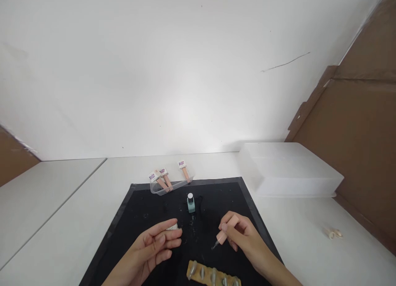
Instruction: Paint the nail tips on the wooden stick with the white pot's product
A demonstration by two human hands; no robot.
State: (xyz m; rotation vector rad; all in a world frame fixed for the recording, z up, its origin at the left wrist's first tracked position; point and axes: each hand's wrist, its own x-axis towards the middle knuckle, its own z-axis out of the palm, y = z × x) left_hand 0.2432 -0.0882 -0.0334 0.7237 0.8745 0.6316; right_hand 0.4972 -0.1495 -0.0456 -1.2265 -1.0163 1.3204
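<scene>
The right hand point(239, 232) pinches a pink-capped polish brush point(223, 233); the left hand point(156, 244), at 9 o'clock, grips a small white piece point(172, 227) loosely.

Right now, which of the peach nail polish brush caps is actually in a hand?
The peach brush cap pinched in the right hand, bristles pointing down at the black mat. The three others rest in the clear tray behind the open teal bottle.

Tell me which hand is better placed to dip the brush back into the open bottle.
Right, probably. The right hand holds the pink-capped brush, just below and right of the open teal bottle. The left hand pinches a small white item.
</scene>
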